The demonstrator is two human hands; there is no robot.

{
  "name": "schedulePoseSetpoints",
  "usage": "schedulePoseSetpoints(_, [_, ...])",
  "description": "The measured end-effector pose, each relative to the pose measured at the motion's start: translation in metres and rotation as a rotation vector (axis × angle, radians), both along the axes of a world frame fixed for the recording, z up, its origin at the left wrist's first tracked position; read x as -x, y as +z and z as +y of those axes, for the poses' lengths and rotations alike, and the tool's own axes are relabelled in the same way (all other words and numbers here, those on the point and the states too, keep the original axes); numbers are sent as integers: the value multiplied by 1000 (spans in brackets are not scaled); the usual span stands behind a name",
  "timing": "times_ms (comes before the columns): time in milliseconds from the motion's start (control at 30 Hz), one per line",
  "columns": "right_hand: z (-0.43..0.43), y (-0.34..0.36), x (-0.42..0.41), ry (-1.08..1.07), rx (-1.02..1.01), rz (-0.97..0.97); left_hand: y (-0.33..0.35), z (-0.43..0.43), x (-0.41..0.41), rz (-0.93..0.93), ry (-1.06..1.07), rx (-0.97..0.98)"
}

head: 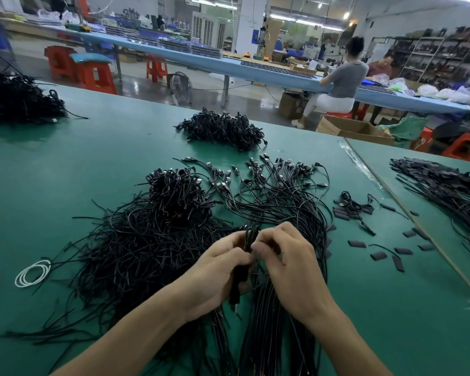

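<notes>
White wire coil [32, 273] and sleeve pieces [356, 243] lie on green table [65, 172]

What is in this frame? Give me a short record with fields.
setting: workshop, green table
held: bunch of black cables, between both hands
left hand: grips the bunch
right hand: pinches the bunch near its top
beyond the hands: loose cables with plugs, spread out
left: white cord coil
right: short black tube pieces, scattered
far side: cable heap
</notes>
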State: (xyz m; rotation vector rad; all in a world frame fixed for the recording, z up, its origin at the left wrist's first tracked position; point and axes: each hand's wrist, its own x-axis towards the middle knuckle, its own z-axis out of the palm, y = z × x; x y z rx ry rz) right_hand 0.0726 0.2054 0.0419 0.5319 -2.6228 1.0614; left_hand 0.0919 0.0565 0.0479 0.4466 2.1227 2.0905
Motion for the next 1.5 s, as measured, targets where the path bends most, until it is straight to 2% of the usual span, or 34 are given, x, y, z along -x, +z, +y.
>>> schedulePoseSetpoints(100, [-1, 2, 1, -29, 245, -59, -1, 0, 2, 67, 170, -30])
schedulePoseSetpoints(200, [-6, -2, 0, 12, 412, -197, -20, -8, 15, 167, 395, 86])
schedulePoseSetpoints(267, [-11, -5, -2, 73, 582, -311, -28, -12, 20, 157, 427, 158])
schedulePoseSetpoints(333, [-16, -8, -5, 151, 737, -404, -31, -15, 22, 111, 369, 82])
schedulePoseSetpoints(400, [-20, -12, -8, 191, 804, -474, -31, -14, 22, 52, 324, -92])
schedulePoseSetpoints(533, [-18, -22, -7, 150, 808, -595, -22, -16, 23, -77, 217, -449])
schedulePoseSetpoints(633, [-13, -23, -4, 186, 826, -590, -18, -18, 19, -57, 149, -512])
schedulePoseSetpoints(767, [-7, -16, 3, 219, 786, -526, -23, -15, 15, 106, 98, -331])
schedulePoseSetpoints(833, [-4, -13, 6, 171, 735, -463, -27, -16, 16, 232, 178, -104])
schedulePoseSetpoints(900, [-2, -12, 8, 130, 702, -415, -32, -17, 19, 327, 349, 163])
schedulePoseSetpoints(967, [-2, -11, 7, 125, 711, -391, -36, -16, 18, 314, 424, 259])
schedulePoseSetpoints(1033, [-3, -7, 5, 158, 717, -369, -40, -14, 18, 255, 413, 251])
schedulePoseSetpoints(1133, [-8, -4, 1, 218, 698, -375, -42, -13, 18, 154, 383, 139])
schedulePoseSetpoints(1300, [-14, -8, -6, 229, 664, -449, -35, -14, 23, -88, 264, -315])
schedulePoseSetpoints(1433, [-11, -16, -6, 200, 682, -528, -27, -21, 21, -177, 211, -499])
schedulePoseSetpoints(1500, [-12, -19, -5, 193, 704, -560, -24, -22, 21, -130, 143, -487])
